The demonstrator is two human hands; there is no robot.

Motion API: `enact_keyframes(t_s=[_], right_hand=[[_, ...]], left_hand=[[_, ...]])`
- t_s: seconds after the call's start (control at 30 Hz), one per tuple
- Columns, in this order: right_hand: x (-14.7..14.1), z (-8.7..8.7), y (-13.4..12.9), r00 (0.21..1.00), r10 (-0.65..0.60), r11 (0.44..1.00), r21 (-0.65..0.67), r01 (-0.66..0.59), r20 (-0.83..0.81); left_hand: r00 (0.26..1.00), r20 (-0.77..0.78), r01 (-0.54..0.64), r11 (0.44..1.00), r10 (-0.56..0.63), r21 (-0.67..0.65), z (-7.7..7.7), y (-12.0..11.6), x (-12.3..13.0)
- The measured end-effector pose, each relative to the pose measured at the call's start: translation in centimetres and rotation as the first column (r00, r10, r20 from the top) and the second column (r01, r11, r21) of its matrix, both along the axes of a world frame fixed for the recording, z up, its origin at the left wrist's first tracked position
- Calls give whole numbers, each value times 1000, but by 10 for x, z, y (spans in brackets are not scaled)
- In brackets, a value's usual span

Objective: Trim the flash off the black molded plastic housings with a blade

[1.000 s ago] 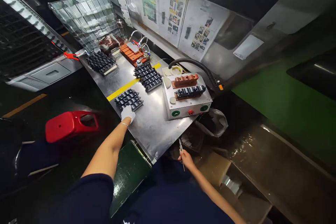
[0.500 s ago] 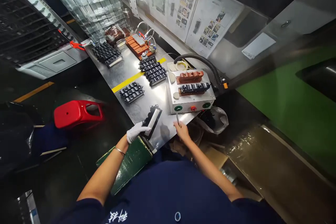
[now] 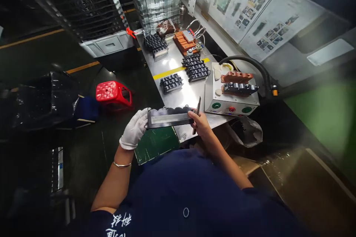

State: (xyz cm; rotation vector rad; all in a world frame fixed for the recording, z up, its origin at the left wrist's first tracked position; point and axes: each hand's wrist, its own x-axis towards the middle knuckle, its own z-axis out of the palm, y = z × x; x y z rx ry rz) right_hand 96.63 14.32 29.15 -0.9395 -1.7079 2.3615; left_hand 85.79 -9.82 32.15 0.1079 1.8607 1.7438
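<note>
A long black plastic part point(image 3: 169, 118) with a scalloped upper edge and a pale flat strip along its face is held up level before me, over the table's front edge. My left hand point(image 3: 135, 129), in a white glove, grips its left end. Bare, my right hand point(image 3: 201, 123) pinches the right end with the thumb in front. Also in that right hand is a thin, pointed, knife-like tool point(image 3: 198, 107), standing nearly upright with its tip up; its exact kind is unclear.
Beyond the part, groups of similar black parts point(image 3: 171, 82) lie on the metal table point(image 3: 178, 100). A white control box point(image 3: 233, 105) with buttons stands at the right, a black part in its brown fixture. An orange fixture point(image 3: 185, 42) is farther back. A red stool point(image 3: 108, 92) stands left.
The black part has been lifted off the table and turned level. My right hand has come over to grip its right end, still with the tool. The view has swung left.
</note>
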Motion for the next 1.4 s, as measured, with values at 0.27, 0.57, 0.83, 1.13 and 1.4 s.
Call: enact_keyframes(t_s=[0.27,0.57,0.83,1.13,1.4], right_hand=[[-1,18,-79,979,-160,934,303,192,-127],[11,44,-113,981,98,918,395,-23,-170],[8,40,-108,983,60,954,299,-5,-173],[-9,43,-100,930,325,669,737,-99,-170],[-20,83,-90,907,414,92,988,-126,77]], left_hand=[[523,-805,-254,850,-281,-462,-3,-35,44],[734,-579,59,883,-355,-467,-14,-35,34],[861,324,203,850,-391,486,15,-49,30],[703,501,206,819,-505,536,30,-67,31],[682,507,219,809,-527,546,50,-72,51]])
